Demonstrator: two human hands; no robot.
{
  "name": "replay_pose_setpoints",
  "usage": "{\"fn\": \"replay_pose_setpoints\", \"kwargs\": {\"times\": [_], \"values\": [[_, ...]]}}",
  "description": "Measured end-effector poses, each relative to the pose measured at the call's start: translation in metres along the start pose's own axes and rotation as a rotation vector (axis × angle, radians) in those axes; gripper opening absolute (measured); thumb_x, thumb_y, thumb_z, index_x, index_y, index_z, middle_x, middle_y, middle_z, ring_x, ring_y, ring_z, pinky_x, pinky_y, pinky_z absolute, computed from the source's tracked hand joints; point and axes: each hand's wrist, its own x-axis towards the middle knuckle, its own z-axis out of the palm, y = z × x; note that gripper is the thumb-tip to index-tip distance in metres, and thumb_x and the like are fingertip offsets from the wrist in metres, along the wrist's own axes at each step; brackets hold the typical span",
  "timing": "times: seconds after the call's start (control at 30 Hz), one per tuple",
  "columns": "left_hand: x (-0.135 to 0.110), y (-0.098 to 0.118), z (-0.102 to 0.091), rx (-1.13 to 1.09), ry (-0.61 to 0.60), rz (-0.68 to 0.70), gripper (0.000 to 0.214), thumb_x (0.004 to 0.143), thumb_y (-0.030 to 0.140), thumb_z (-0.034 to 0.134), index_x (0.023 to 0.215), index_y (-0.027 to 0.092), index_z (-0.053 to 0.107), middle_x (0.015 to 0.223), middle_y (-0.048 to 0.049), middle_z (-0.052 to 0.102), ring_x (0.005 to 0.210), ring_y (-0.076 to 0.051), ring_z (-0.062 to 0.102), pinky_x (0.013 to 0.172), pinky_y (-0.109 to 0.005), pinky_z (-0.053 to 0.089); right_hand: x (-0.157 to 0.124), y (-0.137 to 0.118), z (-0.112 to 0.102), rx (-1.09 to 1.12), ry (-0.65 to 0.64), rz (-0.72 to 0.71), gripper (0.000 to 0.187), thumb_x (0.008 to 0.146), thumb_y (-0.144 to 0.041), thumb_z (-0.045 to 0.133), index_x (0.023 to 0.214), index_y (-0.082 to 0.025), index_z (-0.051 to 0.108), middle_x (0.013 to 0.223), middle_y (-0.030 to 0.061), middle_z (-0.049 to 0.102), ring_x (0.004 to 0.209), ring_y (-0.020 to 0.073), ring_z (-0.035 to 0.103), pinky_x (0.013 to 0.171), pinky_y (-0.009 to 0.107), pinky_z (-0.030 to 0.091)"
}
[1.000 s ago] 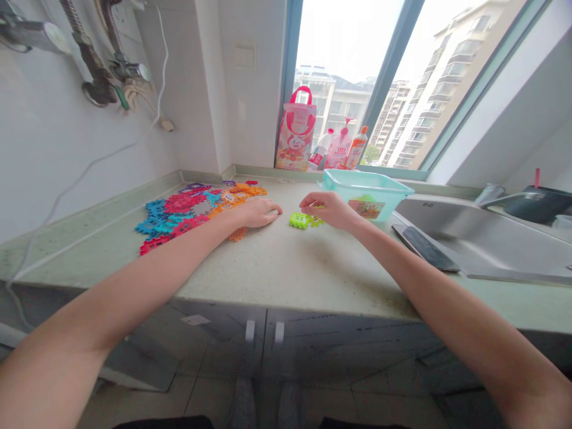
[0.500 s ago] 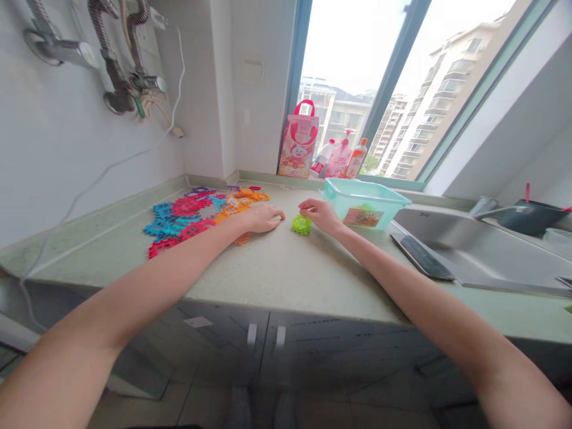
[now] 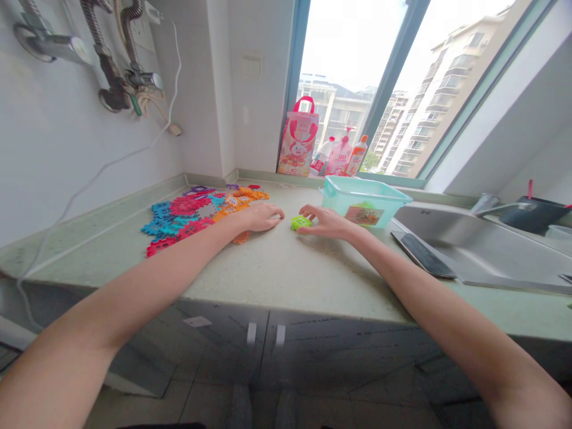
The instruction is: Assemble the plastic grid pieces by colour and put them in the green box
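Note:
My right hand (image 3: pixel 328 223) reaches in from the right with thumb and fingers around a small bright green stack of interlocking plastic building pieces (image 3: pixel 298 223) on the counter. Part of the stack is hidden by the fingers. My left hand (image 3: pixel 263 217) rests on the counter to the left of the stack, fingers loosely bent, with nothing visible in it. Beside and behind that hand spreads a pile of red, blue, purple and orange building pieces (image 3: pixel 190 205). Just beyond my right hand stands a translucent teal tub (image 3: pixel 388 205) with some green showing inside.
A phone (image 3: pixel 422 255) lies along the edge of the steel sink (image 3: pixel 482 256) on the right. On the sill stand a pink bag (image 3: pixel 298 143) and several bottles (image 3: pixel 339 156). A white cable (image 3: pixel 102 173) hangs down the left wall.
My right hand has lowered from the top of the green stack, and its thumb and fingers have spread around it. My left hand has hardly moved.

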Motion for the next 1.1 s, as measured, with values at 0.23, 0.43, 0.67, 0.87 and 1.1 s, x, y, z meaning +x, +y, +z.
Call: {"fn": "replay_pose_setpoints", "kwargs": {"times": [0.23, 0.43, 0.67, 0.87, 1.1], "values": [[0.002, -0.005, 0.003, 0.007, 0.011, 0.016, 0.044, 0.102, 0.037, 0.046, 0.135, 0.025, 0.072, 0.135, -0.0089, 0.073, 0.126, -0.025, 0.066, 0.110, -0.035, 0.048, 0.001, -0.001, -0.001, -0.030, -0.033, 0.002, 0.041, 0.084, -0.043, 0.081, 0.119, -0.023, 0.070, 0.107, 0.0076, 0.078, 0.093, 0.0220, 0.073, 0.084, 0.033, 0.052], [0.002, -0.005, 0.003, 0.005, 0.027, 0.026, 0.042, 0.102, 0.037, 0.047, 0.132, 0.024, 0.073, 0.135, -0.0090, 0.074, 0.125, -0.024, 0.067, 0.112, -0.035, 0.048, -0.001, -0.006, -0.001, -0.101, 0.002, -0.104, 0.031, 0.083, -0.034, 0.079, 0.111, -0.022, 0.074, 0.096, 0.0051, 0.076, 0.086, 0.0204, 0.069, 0.080, 0.030, 0.049], [0.002, -0.007, 0.004, -0.007, 0.021, 0.017, 0.041, 0.103, 0.040, 0.047, 0.131, 0.025, 0.073, 0.136, -0.0080, 0.074, 0.126, -0.024, 0.067, 0.112, -0.035, 0.048, -0.009, 0.002, -0.043, -0.165, 0.397, -0.230, 0.025, 0.089, -0.033, 0.071, 0.113, -0.026, 0.072, 0.122, 0.0092, 0.074, 0.115, 0.0294, 0.066, 0.106, 0.043, 0.049], [0.002, -0.007, 0.002, -0.006, 0.004, 0.029, 0.042, 0.103, 0.039, 0.046, 0.133, 0.023, 0.072, 0.137, -0.0098, 0.073, 0.127, -0.024, 0.066, 0.113, -0.035, 0.047, -0.027, 0.046, -0.090, -0.272, 0.910, 0.079, 0.027, 0.092, -0.034, 0.065, 0.116, -0.024, 0.070, 0.122, 0.0128, 0.074, 0.119, 0.0327, 0.065, 0.109, 0.049, 0.050], [0.000, -0.004, 0.000, -0.005, -0.010, 0.017, 0.043, 0.103, 0.039, 0.045, 0.134, 0.023, 0.071, 0.139, -0.0102, 0.072, 0.129, -0.025, 0.065, 0.114, -0.037, 0.047, -0.030, 0.074, -0.095, -0.170, 0.820, 0.317, 0.030, 0.086, -0.045, 0.073, 0.108, -0.025, 0.073, 0.109, 0.0078, 0.080, 0.100, 0.0287, 0.075, 0.092, 0.042, 0.058]]}}
